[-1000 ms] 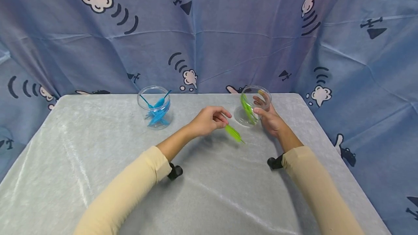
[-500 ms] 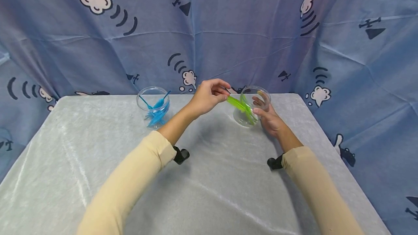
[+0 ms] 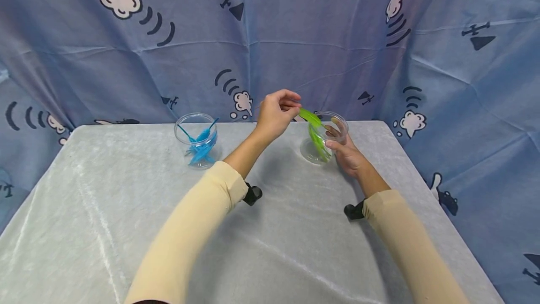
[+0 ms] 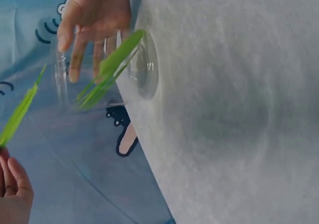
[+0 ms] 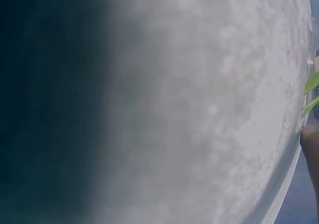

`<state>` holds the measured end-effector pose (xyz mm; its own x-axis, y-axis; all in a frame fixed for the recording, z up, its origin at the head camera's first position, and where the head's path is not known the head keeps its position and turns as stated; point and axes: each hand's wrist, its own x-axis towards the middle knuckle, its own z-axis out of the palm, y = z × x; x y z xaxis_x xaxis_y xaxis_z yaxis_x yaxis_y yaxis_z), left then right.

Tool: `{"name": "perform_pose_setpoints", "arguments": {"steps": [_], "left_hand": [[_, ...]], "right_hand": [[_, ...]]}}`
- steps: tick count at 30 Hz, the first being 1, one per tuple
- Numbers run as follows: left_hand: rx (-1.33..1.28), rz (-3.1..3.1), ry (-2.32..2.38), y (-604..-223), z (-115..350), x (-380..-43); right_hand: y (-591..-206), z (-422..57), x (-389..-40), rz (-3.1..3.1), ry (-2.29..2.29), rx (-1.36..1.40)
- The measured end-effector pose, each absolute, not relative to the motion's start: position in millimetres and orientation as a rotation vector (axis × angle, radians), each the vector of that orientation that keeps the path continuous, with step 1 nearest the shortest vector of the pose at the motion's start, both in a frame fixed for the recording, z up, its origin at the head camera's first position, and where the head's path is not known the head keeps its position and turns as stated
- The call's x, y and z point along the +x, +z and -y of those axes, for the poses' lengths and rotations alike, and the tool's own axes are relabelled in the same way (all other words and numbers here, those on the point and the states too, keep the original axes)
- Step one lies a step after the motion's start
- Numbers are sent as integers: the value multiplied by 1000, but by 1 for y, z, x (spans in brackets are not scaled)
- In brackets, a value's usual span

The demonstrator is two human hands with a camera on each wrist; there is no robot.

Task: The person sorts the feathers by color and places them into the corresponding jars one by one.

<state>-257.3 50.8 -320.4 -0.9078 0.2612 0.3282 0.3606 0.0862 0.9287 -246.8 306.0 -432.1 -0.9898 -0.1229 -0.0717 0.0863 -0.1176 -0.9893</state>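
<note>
Between thumb and fingers, my left hand [image 3: 275,112] pinches a green feather [image 3: 310,117] by one end. Its free tip points right, at the rim of a clear jar [image 3: 312,155]. The left wrist view shows this feather [image 4: 20,112] apart from the jar's mouth. Green feathers [image 4: 112,67] lean inside the jar, which stands on the table at the back right. My right hand [image 3: 348,151] holds the jar from its right side, thumb in front and fingers behind. In the right wrist view only a fingertip [image 5: 310,139] and some green show at the edge.
A second clear jar [image 3: 196,117] holding several blue feathers [image 3: 203,147] stands at the back left. Pale grey cloth covers the table [image 3: 126,201]. A blue patterned curtain [image 3: 270,36] hangs right behind the table's back edge.
My left hand has risen and moved away from me, bringing the green feather from low in front of the right jar up to its rim. The right hand keeps its place on the jar.
</note>
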Motion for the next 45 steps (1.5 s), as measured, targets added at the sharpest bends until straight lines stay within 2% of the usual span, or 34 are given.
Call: {"name": "perform_pose_setpoints", "arguments": {"steps": [27,45], "left_hand": [[-454,2302,-1904,-348,-97,-253],[-652,2366,-1944,-357,-97,-249]], "right_hand": [[-430,-305,-246,-1969,-2245,-32],[-435,-305,-246,-1984,-2263,-115]]}}
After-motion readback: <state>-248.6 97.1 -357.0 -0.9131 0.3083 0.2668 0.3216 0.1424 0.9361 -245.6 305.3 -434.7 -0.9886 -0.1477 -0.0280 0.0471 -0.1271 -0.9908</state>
